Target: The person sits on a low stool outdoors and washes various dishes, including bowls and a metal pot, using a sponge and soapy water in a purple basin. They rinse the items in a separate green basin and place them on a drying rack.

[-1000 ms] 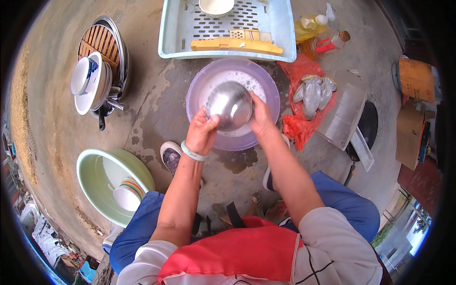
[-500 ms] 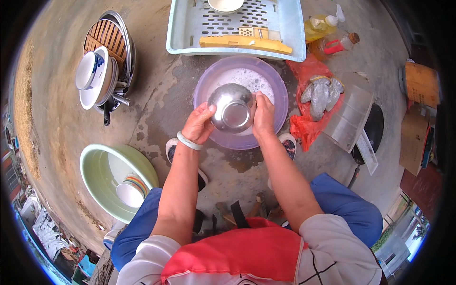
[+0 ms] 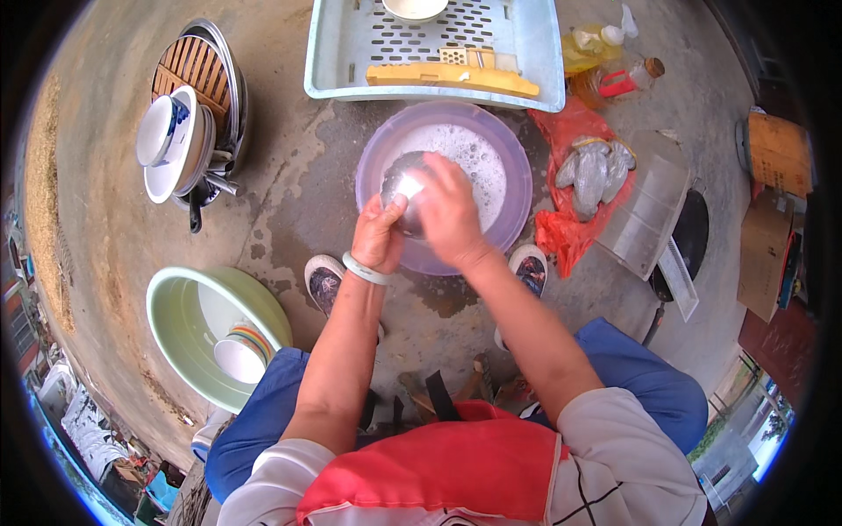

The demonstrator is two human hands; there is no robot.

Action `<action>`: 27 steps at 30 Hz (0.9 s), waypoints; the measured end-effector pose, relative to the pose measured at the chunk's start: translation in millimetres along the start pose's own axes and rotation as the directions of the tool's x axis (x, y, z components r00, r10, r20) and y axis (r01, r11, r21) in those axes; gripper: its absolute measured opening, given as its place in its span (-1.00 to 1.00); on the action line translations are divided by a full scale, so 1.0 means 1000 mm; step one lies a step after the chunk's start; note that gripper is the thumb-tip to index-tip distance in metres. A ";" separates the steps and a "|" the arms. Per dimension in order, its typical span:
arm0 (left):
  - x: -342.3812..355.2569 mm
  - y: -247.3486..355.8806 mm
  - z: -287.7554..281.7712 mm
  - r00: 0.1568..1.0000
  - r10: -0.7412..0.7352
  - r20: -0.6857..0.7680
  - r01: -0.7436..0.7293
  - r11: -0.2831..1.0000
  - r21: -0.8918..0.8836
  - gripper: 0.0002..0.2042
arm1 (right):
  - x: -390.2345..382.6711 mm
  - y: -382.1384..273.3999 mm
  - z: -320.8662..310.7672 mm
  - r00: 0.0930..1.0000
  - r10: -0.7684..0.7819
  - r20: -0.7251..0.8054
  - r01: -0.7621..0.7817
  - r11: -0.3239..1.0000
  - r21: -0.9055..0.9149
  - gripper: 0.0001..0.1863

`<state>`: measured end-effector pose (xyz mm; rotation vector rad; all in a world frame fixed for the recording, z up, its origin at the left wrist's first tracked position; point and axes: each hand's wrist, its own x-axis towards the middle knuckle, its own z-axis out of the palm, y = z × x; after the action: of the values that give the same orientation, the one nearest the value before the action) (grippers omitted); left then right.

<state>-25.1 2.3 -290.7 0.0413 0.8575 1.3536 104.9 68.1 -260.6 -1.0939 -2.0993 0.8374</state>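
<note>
A shiny metal bowl (image 3: 399, 181) is gripped at its near left side by my left hand (image 3: 379, 235), thumb along the edge. It is tilted over the purple basin (image 3: 517, 167), which holds white suds (image 3: 482, 175). My right hand (image 3: 450, 215) lies across the bowl's right side and hides much of it. Motion smears the right fingers, so their grip and anything under them cannot be made out. A white bracelet (image 3: 367, 268) circles my left wrist.
Beyond the basin stands a pale blue draining tray (image 3: 329, 92). At left are stacked dishes (image 3: 184, 145) and a green tub (image 3: 171, 294) with bowls inside. To the right lie a red plastic bag (image 3: 566, 131), bottles (image 3: 618, 81) and a clear plastic cover (image 3: 645, 202).
My right hand has left the bowl's right rim and swung left across it. The bowl has shifted slightly left and tilted, still in my left hand.
</note>
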 end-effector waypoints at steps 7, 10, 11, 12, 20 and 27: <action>-0.003 -0.007 0.003 0.994 -0.046 -0.103 0.031 0.990 -0.137 -0.67 | -0.003 0.019 0.000 0.978 0.199 0.063 -0.199 0.980 -0.007 -0.60; -0.002 -0.009 0.003 0.994 -0.022 -0.109 0.006 0.989 -0.146 -0.69 | -0.008 0.030 -0.001 0.964 0.263 0.046 -0.266 0.961 0.072 -0.60; 0.000 -0.013 -0.002 0.993 -0.020 -0.116 0.000 0.985 -0.172 -0.70 | -0.016 0.021 0.003 0.978 0.207 0.020 -0.207 0.978 -0.009 -0.60; 0.001 -0.015 -0.005 0.993 -0.011 -0.116 -0.009 0.986 -0.164 -0.70 | -0.023 0.012 0.006 0.988 0.153 -0.002 -0.152 0.984 -0.092 -0.59; -0.001 -0.020 -0.006 0.995 0.044 -0.093 -0.047 0.998 -0.030 -0.74 | 0.014 0.038 0.005 0.926 0.361 0.109 -0.377 0.897 0.230 -0.61; -0.003 -0.013 0.010 0.999 0.025 0.030 -0.029 0.990 0.141 -0.68 | -0.013 -0.001 0.007 0.999 -0.031 0.038 0.033 0.998 -0.051 -0.63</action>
<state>-9.1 0.3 -288.5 0.1824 0.9306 1.3130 104.8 55.1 -266.9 -1.0766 -2.1747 0.7983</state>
